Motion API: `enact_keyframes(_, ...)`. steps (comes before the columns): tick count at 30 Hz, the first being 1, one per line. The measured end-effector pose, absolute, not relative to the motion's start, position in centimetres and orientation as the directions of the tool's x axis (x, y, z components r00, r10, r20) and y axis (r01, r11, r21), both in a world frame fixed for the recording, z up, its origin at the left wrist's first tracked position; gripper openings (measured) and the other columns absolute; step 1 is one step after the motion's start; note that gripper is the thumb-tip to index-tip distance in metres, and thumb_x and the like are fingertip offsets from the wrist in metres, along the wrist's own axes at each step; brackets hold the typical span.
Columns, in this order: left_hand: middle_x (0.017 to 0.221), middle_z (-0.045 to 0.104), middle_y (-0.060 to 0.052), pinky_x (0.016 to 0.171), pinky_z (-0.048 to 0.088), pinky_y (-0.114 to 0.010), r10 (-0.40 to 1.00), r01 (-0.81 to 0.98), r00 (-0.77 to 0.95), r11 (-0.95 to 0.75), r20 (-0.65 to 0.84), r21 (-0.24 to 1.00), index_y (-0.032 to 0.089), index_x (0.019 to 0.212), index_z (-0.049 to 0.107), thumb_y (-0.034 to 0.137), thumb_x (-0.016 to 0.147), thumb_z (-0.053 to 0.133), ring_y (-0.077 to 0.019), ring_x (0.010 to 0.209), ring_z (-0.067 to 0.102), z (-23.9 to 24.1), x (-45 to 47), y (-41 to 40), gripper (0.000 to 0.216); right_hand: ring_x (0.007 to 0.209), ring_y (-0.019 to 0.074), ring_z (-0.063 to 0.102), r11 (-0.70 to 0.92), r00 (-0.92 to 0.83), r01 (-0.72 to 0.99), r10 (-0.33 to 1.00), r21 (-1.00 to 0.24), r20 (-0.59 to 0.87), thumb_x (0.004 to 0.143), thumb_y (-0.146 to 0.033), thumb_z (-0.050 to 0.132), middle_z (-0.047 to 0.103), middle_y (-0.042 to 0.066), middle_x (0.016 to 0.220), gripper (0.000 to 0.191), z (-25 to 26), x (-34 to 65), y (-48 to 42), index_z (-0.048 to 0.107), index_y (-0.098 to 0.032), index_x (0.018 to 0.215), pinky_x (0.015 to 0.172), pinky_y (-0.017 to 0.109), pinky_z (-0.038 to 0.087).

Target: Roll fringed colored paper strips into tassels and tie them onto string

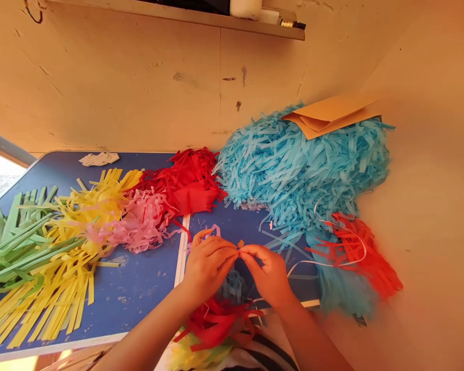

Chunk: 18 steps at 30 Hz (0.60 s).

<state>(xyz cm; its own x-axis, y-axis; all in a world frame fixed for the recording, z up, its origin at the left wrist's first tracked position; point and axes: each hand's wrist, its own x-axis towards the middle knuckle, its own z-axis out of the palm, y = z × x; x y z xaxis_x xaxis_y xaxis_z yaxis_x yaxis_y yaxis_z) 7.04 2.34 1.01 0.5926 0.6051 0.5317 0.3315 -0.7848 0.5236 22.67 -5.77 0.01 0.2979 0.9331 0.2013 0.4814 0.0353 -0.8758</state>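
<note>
Apparently a craft corner: bunches of colourful paper fringe [294,165] across a blue table [139,288].

One blue fringe heap [294,165], one pink bunch [143,221], one shelf [185,17]

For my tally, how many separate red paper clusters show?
3 clusters: one left of the blue pile, one at its lower right, one below the left hand. More may be hidden.
</note>
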Motion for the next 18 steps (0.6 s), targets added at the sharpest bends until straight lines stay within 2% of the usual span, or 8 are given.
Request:
enact_keyframes(11, 0.087, 0.078, 0.001, 0.104, 0.04, -0.044, 0.596, 0.249, 0.564, -0.783, 0.571, 0.57, 0.025, 0.089, 0.069, 0.022, 0.092, 0.059, -0.0147, 0.081, 0.071, -0.4, 8.0, 2.7, 0.011, 0.081, 0.0192, 0.071, 0.052, 0.341, 0.308, 0.926, -0.95, 0.162, 0.086, -0.023, 0.064, 0.077, 0.0, 0.087, 0.011, -0.4, 23.2, -5.6, 0.075, -0.025, 0.085, 0.079, 0.03, 0.055)
enact_keyframes(16, 0.082, 0.074, 0.002, 0.091, 0.045, -0.039, 0.599, 0.281, 0.614, -0.774, 0.513, 0.568, 0.022, 0.082, 0.064, 0.016, 0.088, 0.059, -0.0147, 0.075, 0.069, -0.9, 8.4, 2.8, 0.009, 0.079, 0.018, 0.069, 0.07, 0.353, 0.37, 0.912, -0.926, 0.21, 0.086, -0.02, 0.062, 0.075, 0.001, 0.082, 0.013, -1.0, 23.0, -5.4, 0.073, -0.025, 0.081, 0.078, 0.03, 0.054)
enact_keyframes(18, 0.082, 0.073, 0.002, 0.093, 0.045, -0.04, 0.583, 0.273, 0.619, -0.788, 0.527, 0.551, 0.022, 0.081, 0.061, 0.014, 0.086, 0.058, -0.015, 0.075, 0.068, -1.4, 8.5, 2.9, 0.01, 0.081, 0.0174, 0.068, 0.094, 0.358, 0.41, 0.898, -0.907, 0.255, 0.086, -0.02, 0.061, 0.074, 0.001, 0.083, 0.013, -1.1, 23.0, -5.3, 0.073, -0.025, 0.083, 0.08, 0.03, 0.053)
